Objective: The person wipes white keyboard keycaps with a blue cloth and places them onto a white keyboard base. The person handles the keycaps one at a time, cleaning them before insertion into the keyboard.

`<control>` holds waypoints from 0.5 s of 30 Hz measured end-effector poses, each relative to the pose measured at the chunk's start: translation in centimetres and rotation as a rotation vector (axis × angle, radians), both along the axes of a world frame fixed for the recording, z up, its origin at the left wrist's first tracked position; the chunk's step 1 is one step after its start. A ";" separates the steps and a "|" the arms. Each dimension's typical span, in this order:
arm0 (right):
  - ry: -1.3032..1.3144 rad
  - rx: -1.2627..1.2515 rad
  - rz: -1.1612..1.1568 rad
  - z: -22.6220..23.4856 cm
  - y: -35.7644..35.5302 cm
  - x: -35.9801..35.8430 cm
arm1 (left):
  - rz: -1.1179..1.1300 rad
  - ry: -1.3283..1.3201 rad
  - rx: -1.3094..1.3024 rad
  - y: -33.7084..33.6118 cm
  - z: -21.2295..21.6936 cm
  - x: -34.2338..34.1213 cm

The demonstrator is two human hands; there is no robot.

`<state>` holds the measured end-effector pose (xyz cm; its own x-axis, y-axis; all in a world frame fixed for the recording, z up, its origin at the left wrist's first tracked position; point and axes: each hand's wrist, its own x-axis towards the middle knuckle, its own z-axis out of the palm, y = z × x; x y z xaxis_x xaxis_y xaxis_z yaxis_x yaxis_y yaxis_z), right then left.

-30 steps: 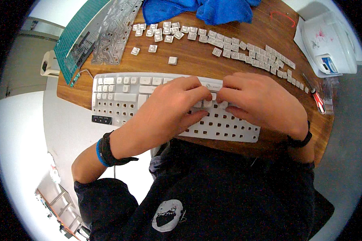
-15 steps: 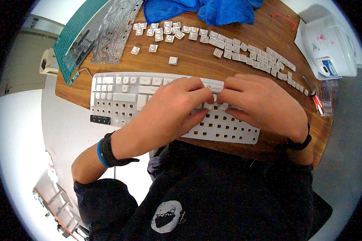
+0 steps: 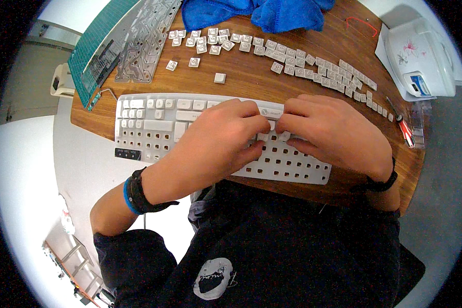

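A white keyboard lies crosswise in front of me, its far and left rows fitted with white keys and its near rows showing open square sockets. My left hand bends over its middle, thumb and forefinger closed around a small white keycap. Just right of it, my right hand curls over the keyboard with its fingertips at another white keycap. Both hands cover part of the keys, and the exact finger contact is partly hidden.
Many loose white keycaps lie in rows beyond the keyboard, one single keycap nearer. A blue cloth, patterned circuit sheet and green cutting mat lie farther off. Right are a red screwdriver and white container.
Both hands stay at nearly the same spot over the keyboard. Any shift of the fingers is very slight.
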<state>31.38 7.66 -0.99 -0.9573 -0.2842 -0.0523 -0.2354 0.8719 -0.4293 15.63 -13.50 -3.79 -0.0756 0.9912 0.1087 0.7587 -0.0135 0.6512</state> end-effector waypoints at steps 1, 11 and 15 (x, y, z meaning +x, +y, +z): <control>-0.005 -0.004 -0.001 0.0 0.0 0.0 | -0.008 0.004 -0.005 0.1 0.0 0.0; -0.003 0.019 0.001 -0.4 0.0 0.0 | -0.059 0.164 -0.021 0.3 0.4 0.4; 0.000 0.036 -0.010 -0.4 0.0 0.2 | -0.053 0.166 0.020 0.1 0.3 0.5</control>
<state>31.61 7.64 -1.38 -0.9601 -0.2725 -0.0625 -0.2264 0.8890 -0.3980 16.09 -13.44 -3.54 -0.0025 0.9908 0.1354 0.8536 -0.0684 0.5163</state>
